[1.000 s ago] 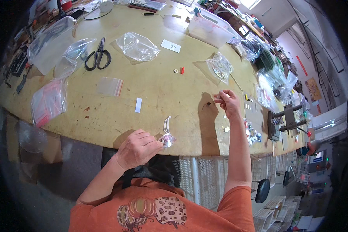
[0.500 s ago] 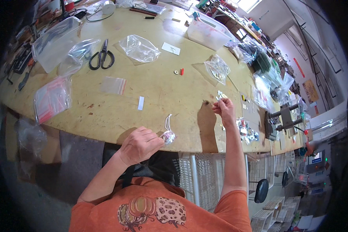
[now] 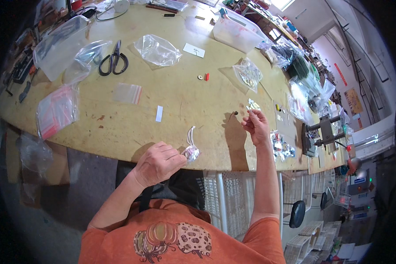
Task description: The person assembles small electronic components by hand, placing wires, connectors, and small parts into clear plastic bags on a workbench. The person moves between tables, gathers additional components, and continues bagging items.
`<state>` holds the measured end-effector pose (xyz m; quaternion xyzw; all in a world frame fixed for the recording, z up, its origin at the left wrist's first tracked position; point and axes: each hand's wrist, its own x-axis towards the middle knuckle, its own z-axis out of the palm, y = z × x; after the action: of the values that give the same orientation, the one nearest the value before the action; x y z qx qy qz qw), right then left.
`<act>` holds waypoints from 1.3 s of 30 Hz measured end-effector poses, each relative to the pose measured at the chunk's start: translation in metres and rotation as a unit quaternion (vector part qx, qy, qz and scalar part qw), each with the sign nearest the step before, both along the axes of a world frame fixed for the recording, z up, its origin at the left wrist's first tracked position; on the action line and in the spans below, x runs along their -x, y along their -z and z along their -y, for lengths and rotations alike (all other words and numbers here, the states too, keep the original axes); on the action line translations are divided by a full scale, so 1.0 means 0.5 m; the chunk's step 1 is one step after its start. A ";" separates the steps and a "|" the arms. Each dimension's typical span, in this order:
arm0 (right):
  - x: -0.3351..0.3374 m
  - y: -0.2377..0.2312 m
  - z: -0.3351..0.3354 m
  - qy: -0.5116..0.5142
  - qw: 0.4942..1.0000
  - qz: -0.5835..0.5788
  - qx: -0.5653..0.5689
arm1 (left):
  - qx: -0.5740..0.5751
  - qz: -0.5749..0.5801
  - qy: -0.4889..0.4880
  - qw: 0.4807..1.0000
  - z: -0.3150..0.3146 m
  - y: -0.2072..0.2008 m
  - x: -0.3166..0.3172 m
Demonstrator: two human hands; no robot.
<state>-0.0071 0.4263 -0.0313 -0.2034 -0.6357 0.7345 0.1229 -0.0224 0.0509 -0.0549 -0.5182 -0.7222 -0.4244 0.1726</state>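
a broad, worn, yellowish tabletop [image 3: 198, 99] is spreading across the scene, the bare left hand [image 3: 160, 162] is clamping its fingertips on a small whitish bundle with white cord loops [image 3: 192, 153] at the near edge, the bare right hand [image 3: 256, 126] is hovering farther right, its grip impossible to tell, small whitish flat pieces [image 3: 252, 104] are lying just beyond

Compared with a second ago, the right hand [image 3: 258, 126] sits a little closer to the body. Small pale pieces [image 3: 253, 104], largely covered by it then, now show just beyond its fingertips [image 3: 253, 115]; more of the colourful heap [image 3: 283, 145] shows beside the forearm [image 3: 265, 180].
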 end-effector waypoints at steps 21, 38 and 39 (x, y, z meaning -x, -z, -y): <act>-0.106 -0.140 0.365 -0.249 0.869 -0.078 -0.420 | -0.009 -0.001 -0.025 1.000 0.018 -0.027 -0.017; -0.136 -0.097 0.389 -0.331 0.808 -0.095 -0.477 | 0.017 -0.018 0.027 0.999 0.009 -0.050 -0.033; -0.141 -0.120 0.383 -0.369 0.836 -0.021 -0.406 | 0.010 -0.011 0.032 0.999 0.006 -0.051 -0.032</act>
<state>0.0633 0.2349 0.0287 0.1302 -0.9018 0.4055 -0.0726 -0.0066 0.0480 -0.0292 -0.5473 -0.7075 -0.4167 0.1621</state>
